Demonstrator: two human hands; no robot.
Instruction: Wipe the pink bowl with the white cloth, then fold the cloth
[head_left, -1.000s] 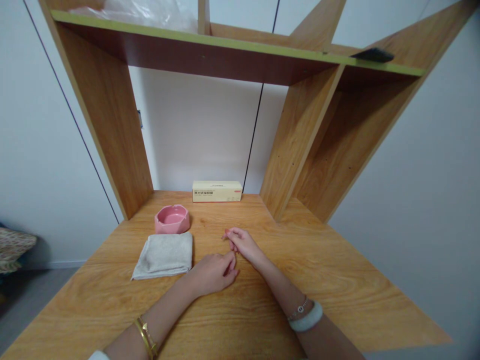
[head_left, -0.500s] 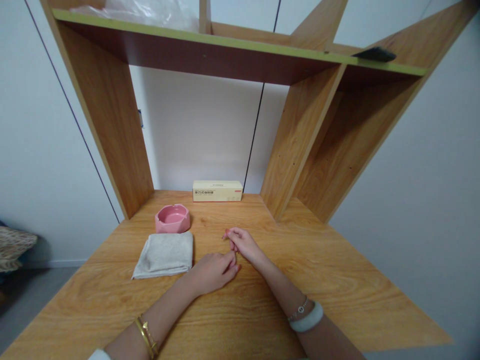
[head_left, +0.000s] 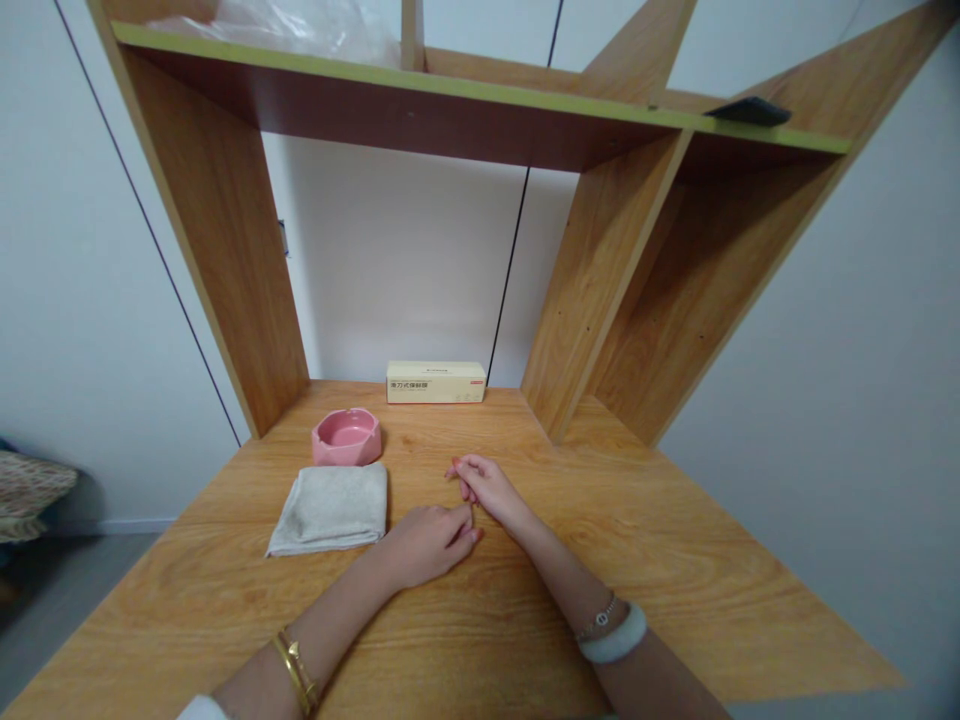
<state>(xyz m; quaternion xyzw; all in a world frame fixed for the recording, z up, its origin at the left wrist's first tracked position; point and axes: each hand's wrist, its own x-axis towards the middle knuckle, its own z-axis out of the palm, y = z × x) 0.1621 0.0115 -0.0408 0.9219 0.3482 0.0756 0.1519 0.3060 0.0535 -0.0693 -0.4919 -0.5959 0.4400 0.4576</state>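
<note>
Whether the hands (head_left: 427,547) (head_left: 491,492) touch is unclear.

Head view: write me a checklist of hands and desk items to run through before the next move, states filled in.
1. Hands free of objects: cannot tell. The left hand and right hand are both curled; no held object shows.
2. Wrists bare: not ok. Gold bangles are on the left, a pale bangle and a thin bracelet on the right.
3. Grey cloth folded and flat: ok.
4. Cloth clear of the left wrist: cannot tell; they meet in this view.
5. Pink dish upright: ok, just behind the cloth.
6. Box on the desk: ok, at the back.
</note>
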